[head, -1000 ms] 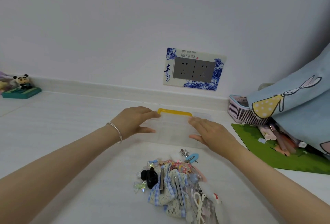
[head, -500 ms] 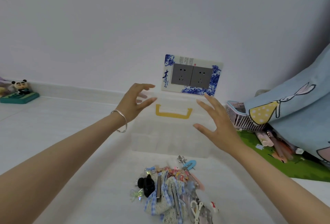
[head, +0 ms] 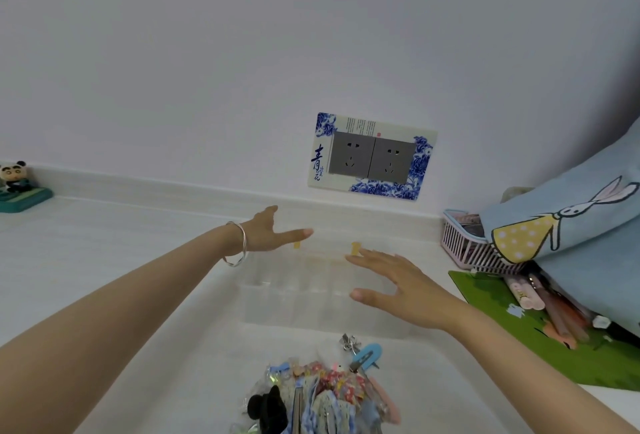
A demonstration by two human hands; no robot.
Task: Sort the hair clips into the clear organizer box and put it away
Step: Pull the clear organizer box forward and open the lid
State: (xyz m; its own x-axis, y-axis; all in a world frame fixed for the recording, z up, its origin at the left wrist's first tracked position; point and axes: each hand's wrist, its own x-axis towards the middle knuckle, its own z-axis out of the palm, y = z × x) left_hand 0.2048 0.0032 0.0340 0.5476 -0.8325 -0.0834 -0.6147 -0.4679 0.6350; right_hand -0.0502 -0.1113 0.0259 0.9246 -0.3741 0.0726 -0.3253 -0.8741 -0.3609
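Two hands: left hand (head: 266, 233) and right hand (head: 398, 290), each grip spread, holding nothing.
Change: lid (head: 325, 248) swung back from shut, so the clear organizer box (head: 294, 305) lies open.
Hair clips (head: 329, 395): heaped just before the box, unsorted.
Meaning: sorting can begin.

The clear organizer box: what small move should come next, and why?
Probably lower the right hand to the hair clips and pick one up: the clear organizer box looks open, compartments showing, and this hand and the left hand hold nothing.
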